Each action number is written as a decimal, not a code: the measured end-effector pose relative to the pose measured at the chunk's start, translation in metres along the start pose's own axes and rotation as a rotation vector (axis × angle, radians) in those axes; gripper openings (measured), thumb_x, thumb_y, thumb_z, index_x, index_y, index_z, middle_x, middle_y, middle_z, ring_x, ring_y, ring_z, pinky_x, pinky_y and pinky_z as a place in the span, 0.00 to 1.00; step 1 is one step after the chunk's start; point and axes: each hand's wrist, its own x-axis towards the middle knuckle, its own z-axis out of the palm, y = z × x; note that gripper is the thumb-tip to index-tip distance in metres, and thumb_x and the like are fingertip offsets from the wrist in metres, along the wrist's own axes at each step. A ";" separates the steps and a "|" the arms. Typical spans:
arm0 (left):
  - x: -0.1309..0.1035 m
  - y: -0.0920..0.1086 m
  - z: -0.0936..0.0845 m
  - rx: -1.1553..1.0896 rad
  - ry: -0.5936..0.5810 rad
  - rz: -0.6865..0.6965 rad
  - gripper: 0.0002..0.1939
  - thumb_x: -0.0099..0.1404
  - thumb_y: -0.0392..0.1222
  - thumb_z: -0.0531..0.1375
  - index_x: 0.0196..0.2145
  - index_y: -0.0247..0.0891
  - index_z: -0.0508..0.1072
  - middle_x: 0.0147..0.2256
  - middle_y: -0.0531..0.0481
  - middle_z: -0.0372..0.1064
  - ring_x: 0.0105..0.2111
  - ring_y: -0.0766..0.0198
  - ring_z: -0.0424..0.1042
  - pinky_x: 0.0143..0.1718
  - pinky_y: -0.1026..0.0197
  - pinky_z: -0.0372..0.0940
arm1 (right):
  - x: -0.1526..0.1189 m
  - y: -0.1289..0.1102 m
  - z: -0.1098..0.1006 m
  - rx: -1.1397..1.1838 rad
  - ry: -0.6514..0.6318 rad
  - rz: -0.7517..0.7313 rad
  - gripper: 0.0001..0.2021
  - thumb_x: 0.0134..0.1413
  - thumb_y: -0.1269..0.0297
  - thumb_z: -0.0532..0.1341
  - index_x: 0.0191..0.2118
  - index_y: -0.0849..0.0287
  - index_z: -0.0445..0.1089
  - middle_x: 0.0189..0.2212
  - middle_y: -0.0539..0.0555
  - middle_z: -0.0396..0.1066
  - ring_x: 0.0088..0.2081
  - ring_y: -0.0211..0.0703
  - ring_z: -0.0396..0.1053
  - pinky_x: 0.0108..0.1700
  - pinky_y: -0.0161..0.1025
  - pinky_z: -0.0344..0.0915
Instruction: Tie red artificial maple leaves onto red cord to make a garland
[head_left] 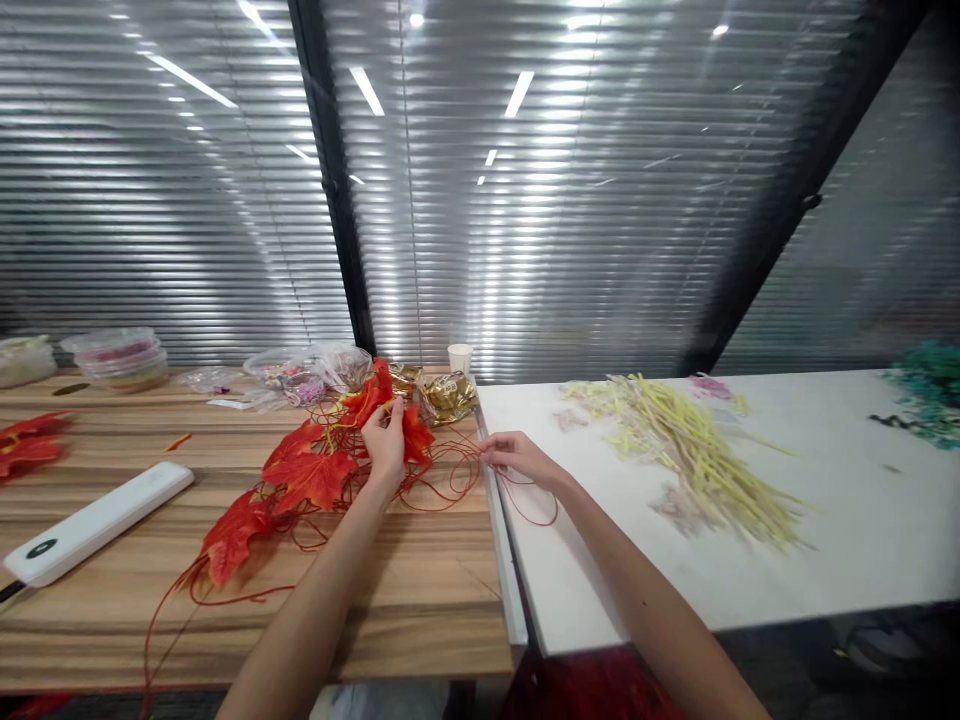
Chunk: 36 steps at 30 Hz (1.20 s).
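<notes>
Above the right part of the wooden table, my left hand (385, 437) is closed on a red artificial maple leaf (369, 396), its fingertips pinched near the leaf's base. More red and orange leaves (313, 478) lie in a tangle of thin red cord to the left of that hand. Over the seam between the two tables, my right hand (517, 455) pinches the thin red cord (454, 490). Loops of this cord run back towards the leaves, and one loop droops below my right fingers onto the white table.
Behind the leaves stand crumpled gold packets (448, 398), a white paper cup (460, 358) and plastic containers (120, 358). A long white device (101, 522) lies at left. Yellow stems (697, 460) spread across the white table (862, 520), with teal foliage (930, 390) at far right.
</notes>
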 end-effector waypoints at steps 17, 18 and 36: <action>-0.019 0.027 0.009 0.020 -0.461 0.045 0.15 0.56 0.50 0.57 0.30 0.33 0.70 0.30 0.50 0.67 0.28 0.69 0.64 0.31 0.67 0.59 | 0.007 0.006 -0.003 0.265 0.233 -0.101 0.12 0.45 0.56 0.61 0.31 0.59 0.65 0.26 0.50 0.67 0.28 0.35 0.65 0.31 0.35 0.60; -0.022 0.035 0.010 0.010 -0.548 0.040 0.16 0.57 0.51 0.55 0.31 0.33 0.70 0.32 0.49 0.68 0.25 0.70 0.64 0.29 0.67 0.59 | 0.007 0.007 -0.003 0.283 0.244 -0.108 0.12 0.45 0.56 0.61 0.31 0.59 0.65 0.27 0.50 0.67 0.27 0.35 0.65 0.31 0.35 0.60; -0.027 0.069 0.009 -0.267 -0.565 -0.064 0.17 0.59 0.51 0.54 0.37 0.35 0.69 0.23 0.54 0.60 0.20 0.73 0.58 0.20 0.69 0.53 | 0.012 0.018 0.003 0.434 0.286 -0.112 0.12 0.44 0.57 0.62 0.33 0.59 0.66 0.25 0.51 0.68 0.26 0.36 0.66 0.32 0.37 0.61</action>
